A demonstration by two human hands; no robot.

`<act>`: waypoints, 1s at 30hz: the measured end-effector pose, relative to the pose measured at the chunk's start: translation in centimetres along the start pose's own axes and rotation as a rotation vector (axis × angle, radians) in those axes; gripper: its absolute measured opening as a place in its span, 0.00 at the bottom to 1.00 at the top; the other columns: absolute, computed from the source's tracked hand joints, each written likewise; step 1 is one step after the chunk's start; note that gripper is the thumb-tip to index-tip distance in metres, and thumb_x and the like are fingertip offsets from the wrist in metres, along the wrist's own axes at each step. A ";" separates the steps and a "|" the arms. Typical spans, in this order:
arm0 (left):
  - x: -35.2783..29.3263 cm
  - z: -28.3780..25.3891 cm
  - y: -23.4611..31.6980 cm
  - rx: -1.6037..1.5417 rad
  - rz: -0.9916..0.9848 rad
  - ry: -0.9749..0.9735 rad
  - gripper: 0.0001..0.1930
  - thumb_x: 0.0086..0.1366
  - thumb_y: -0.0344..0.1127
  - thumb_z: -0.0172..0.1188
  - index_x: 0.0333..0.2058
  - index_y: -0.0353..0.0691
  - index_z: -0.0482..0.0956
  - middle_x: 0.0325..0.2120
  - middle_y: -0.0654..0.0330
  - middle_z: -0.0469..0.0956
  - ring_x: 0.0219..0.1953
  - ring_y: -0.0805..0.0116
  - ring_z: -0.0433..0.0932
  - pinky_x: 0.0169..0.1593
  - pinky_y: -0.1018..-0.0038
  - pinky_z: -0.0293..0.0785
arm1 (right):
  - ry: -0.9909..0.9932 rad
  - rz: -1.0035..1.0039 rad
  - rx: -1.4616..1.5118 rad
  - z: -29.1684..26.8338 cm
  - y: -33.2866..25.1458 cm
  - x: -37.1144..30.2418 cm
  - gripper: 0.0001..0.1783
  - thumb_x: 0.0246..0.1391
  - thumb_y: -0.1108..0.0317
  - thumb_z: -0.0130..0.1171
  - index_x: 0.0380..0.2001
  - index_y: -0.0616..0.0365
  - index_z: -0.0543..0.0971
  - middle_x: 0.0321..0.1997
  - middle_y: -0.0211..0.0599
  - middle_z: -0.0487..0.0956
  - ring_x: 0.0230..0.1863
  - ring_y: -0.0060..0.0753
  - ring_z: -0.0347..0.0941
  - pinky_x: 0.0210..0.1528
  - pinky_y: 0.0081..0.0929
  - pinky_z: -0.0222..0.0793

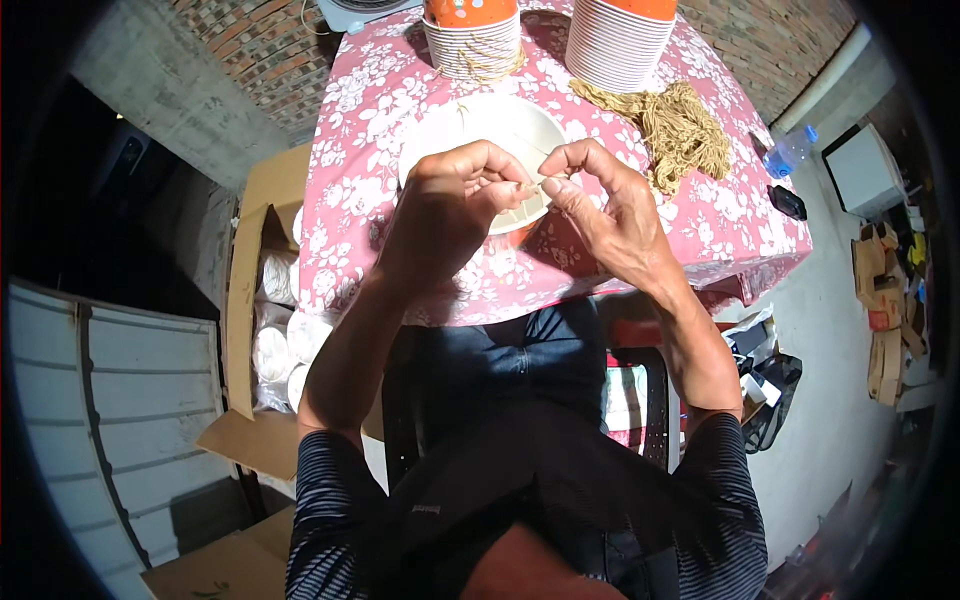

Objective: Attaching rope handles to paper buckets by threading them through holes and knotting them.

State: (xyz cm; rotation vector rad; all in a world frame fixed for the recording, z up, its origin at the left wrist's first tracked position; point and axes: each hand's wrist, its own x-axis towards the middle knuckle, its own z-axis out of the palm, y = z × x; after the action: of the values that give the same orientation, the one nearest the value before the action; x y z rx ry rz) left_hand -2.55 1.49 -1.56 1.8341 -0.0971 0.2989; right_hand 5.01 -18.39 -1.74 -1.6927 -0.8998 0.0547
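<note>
Bare hands meet near the upper centre of the frame, the left hand (460, 188) and the right hand (612, 208) each with thumb and forefinger pinched together on what looks like a thin pale strand (536, 185), too fine to make out fully. Directly beneath them sits a round, white-lined tub (482, 118), a patch of orange showing below its near rim. It rests on a surface (350, 190) covered in pink cloth printed with white flowers. To the right of the tub, a tangled bundle of tan cord (685, 135) lies on the cloth, with a small black object (788, 203) at the right edge and a clear bottle (790, 152) with a blue cap near it. At the top of the frame stand two stacks of orange tubs with white rims, one left of centre (473, 45) and one right of centre (620, 45). At left, an open cardboard box (243, 330) holds white rolls (272, 352), some wrapped in clear plastic. Brick walling (265, 55) shows at upper left; more cardboard (880, 320) lies at far right.
</note>
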 end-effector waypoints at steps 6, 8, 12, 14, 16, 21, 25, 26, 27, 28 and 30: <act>0.0 -0.2 0.4 -0.016 0.032 0.036 0.05 0.67 0.29 0.62 0.37 0.33 0.83 0.29 0.59 0.84 0.34 0.74 0.82 0.41 0.74 0.79 | 0.021 -0.281 -0.365 0.0 -0.1 0.8 0.09 0.61 0.70 0.68 0.41 0.64 0.87 0.33 0.42 0.83 0.37 0.39 0.78 0.40 0.34 0.72; -0.1 -0.4 0.7 0.046 0.030 0.033 0.05 0.67 0.28 0.62 0.37 0.34 0.83 0.29 0.59 0.84 0.34 0.74 0.82 0.40 0.73 0.78 | 0.053 -0.328 -0.343 0.2 0.1 1.0 0.08 0.58 0.70 0.71 0.37 0.63 0.88 0.31 0.41 0.83 0.34 0.39 0.78 0.36 0.34 0.71; -0.4 -0.1 0.8 0.080 0.092 0.040 0.04 0.67 0.28 0.62 0.36 0.34 0.83 0.28 0.59 0.83 0.33 0.73 0.81 0.40 0.73 0.78 | 0.032 -0.185 -0.149 0.1 0.2 0.7 0.08 0.53 0.70 0.76 0.34 0.63 0.88 0.29 0.38 0.82 0.30 0.29 0.76 0.33 0.30 0.70; -0.6 0.0 1.0 0.079 0.070 0.028 0.04 0.67 0.28 0.62 0.36 0.34 0.83 0.28 0.59 0.83 0.33 0.73 0.81 0.40 0.73 0.78 | 0.001 -0.156 -0.150 -0.1 0.4 0.5 0.08 0.55 0.70 0.75 0.35 0.63 0.89 0.29 0.36 0.82 0.30 0.26 0.75 0.33 0.29 0.70; -0.8 -0.1 1.1 0.125 -0.038 -0.029 0.04 0.70 0.27 0.59 0.41 0.34 0.80 0.34 0.62 0.83 0.38 0.78 0.81 0.44 0.78 0.80 | 0.003 -0.152 -0.166 0.0 0.6 0.4 0.08 0.55 0.70 0.75 0.36 0.63 0.89 0.29 0.36 0.82 0.30 0.26 0.75 0.33 0.29 0.71; -0.7 0.4 0.7 0.124 0.049 0.031 0.05 0.68 0.27 0.62 0.39 0.33 0.80 0.29 0.58 0.84 0.36 0.72 0.84 0.42 0.74 0.80 | 0.015 -0.135 -0.098 0.4 0.4 0.1 0.11 0.59 0.66 0.73 0.39 0.63 0.89 0.30 0.38 0.83 0.27 0.25 0.75 0.30 0.27 0.71; -0.5 0.8 0.3 0.062 0.024 0.057 0.09 0.67 0.28 0.65 0.43 0.33 0.77 0.31 0.56 0.85 0.36 0.71 0.85 0.43 0.73 0.80 | 0.027 -0.104 -0.082 0.2 0.7 0.0 0.10 0.58 0.67 0.72 0.39 0.63 0.89 0.30 0.38 0.83 0.27 0.25 0.76 0.29 0.28 0.72; -0.6 0.9 0.4 0.066 0.023 0.055 0.09 0.67 0.28 0.65 0.43 0.33 0.77 0.31 0.56 0.85 0.36 0.71 0.85 0.43 0.73 0.80 | 0.032 -0.130 -0.126 0.2 0.6 0.0 0.09 0.58 0.68 0.72 0.37 0.64 0.88 0.30 0.39 0.83 0.27 0.24 0.76 0.29 0.28 0.72; -0.7 0.9 0.5 0.075 0.010 0.074 0.11 0.67 0.28 0.65 0.45 0.33 0.75 0.31 0.56 0.86 0.36 0.71 0.85 0.43 0.73 0.80 | 0.039 -0.157 -0.171 0.1 0.6 -0.1 0.08 0.58 0.70 0.71 0.36 0.64 0.88 0.30 0.39 0.83 0.27 0.24 0.76 0.29 0.28 0.72; -0.7 0.9 0.7 0.085 -0.003 0.093 0.13 0.67 0.28 0.66 0.46 0.34 0.74 0.32 0.55 0.86 0.36 0.70 0.85 0.43 0.73 0.80 | 0.043 -0.158 -0.168 0.2 0.6 -0.1 0.08 0.58 0.70 0.71 0.36 0.64 0.88 0.30 0.39 0.83 0.27 0.24 0.76 0.29 0.28 0.72; -0.6 0.8 -0.2 0.097 0.018 0.083 0.13 0.67 0.29 0.66 0.47 0.34 0.73 0.33 0.54 0.87 0.36 0.70 0.85 0.43 0.73 0.80 | 0.051 -0.134 -0.100 0.2 0.8 -0.2 0.06 0.57 0.73 0.69 0.33 0.66 0.86 0.28 0.38 0.82 0.27 0.25 0.76 0.30 0.28 0.72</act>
State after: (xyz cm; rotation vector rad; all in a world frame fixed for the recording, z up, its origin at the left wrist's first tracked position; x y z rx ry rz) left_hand -2.94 0.72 -2.10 1.9148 -0.0420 0.3976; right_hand 5.22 -18.39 -2.60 -1.7142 -0.9896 -0.1250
